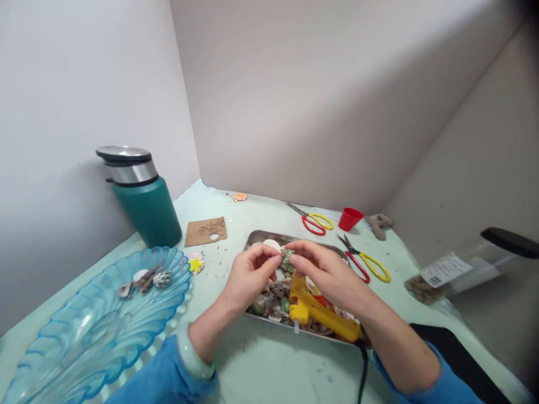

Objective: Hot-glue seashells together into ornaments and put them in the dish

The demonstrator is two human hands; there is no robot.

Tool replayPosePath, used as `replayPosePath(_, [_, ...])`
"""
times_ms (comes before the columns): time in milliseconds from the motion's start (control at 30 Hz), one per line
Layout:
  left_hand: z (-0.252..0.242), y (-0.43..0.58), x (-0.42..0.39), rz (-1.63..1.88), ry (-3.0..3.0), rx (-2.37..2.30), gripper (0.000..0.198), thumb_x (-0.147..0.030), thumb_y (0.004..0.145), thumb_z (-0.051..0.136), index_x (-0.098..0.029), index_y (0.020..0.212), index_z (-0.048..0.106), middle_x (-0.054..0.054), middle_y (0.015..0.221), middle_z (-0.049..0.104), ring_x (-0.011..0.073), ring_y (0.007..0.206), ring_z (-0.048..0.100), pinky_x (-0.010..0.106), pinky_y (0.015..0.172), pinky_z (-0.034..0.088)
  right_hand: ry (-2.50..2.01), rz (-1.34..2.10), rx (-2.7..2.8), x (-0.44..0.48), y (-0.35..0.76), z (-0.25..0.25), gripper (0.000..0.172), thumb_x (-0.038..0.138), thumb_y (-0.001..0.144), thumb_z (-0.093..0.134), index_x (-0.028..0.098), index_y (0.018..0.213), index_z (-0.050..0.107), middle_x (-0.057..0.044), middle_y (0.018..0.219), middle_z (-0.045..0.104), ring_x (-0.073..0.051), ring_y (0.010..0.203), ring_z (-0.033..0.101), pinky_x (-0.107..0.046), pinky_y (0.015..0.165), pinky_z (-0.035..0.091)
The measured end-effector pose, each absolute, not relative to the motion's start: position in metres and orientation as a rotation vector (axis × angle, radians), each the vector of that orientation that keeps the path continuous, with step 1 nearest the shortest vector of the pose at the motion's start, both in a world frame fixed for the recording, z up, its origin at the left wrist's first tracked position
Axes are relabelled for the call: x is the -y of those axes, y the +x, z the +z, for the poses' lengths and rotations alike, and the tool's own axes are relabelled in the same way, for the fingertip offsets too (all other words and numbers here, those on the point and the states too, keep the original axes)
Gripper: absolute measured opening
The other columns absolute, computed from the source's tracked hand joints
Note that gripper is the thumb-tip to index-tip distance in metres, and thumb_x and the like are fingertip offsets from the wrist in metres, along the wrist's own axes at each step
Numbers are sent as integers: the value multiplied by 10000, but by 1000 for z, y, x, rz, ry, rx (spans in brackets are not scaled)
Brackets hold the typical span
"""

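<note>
Over a metal tray [253, 240] filled with shells, my two hands meet fingertip to fingertip. Between them is a small bumpy green seashell [288, 261]. The fingers of my left hand [254, 274] are pinched together at its left edge. My right hand [326, 275] is closed too, with thumb and fingers at the shell's right side. Just under my right hand a yellow hot glue gun [322, 315] lies across the tray, its clear glue stick poking out over the front rim. Some of the tray's contents are hidden by my hands.
Left stands a teal bottle [148, 213] behind a blue scalloped plate [105, 331] holding shells and driftwood. Cardboard [206, 232] lies near the bottle. Behind the tray are scissors [316, 221], a red cup [350, 219] and more scissors [365, 264]. A clear container [458, 275] lies right.
</note>
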State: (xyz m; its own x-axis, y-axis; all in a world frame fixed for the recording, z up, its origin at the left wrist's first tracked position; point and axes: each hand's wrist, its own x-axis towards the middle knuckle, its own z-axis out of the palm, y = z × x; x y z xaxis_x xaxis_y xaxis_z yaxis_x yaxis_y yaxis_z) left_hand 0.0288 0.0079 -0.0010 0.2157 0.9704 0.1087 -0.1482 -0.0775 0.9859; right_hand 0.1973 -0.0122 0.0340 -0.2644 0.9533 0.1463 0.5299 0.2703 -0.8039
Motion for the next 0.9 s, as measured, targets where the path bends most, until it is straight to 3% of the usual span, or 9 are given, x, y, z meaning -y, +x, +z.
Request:
replayPosePath(267, [-5, 30, -10, 1182, 1343, -912, 204, -340, 725, 689, -156, 761, 605, -11, 667, 578, 83, 505, 512, 212, 499, 432, -1415, 754, 1941, 12, 195, 31, 253, 262, 868, 540, 235, 1118, 568, 0, 878, 680, -167, 795, 621, -281, 676, 437])
replayPosePath(467, [-2, 28, -9, 1240, 1444, -915, 160, -286, 720, 688, -147, 682, 619, 93, 1088, 577, 170, 875, 600, 242, 653, 496, -1414, 745, 1954, 14, 194, 32, 201, 277, 888, 508, 228, 1077, 557, 15, 818, 659, -148, 737, 595, -262, 640, 411])
replayPosePath(667, [2, 28, -7, 1111, 1188, -845, 242, -344, 680, 735, -148, 722, 599, 31, 856, 636, 121, 690, 596, 236, 616, 496, -1393, 749, 1956, 15, 194, 37, 175, 290, 903, 478, 221, 1041, 560, 27, 717, 629, -142, 651, 562, -247, 554, 370])
replayPosePath(900, [2, 28, -7, 1102, 1082, -809, 264, -322, 635, 781, -134, 696, 607, 10, 824, 633, 113, 690, 611, 234, 646, 507, -1399, 730, 1966, 17, 194, 40, 165, 290, 906, 475, 229, 1026, 570, 35, 703, 618, -134, 635, 549, -243, 556, 368])
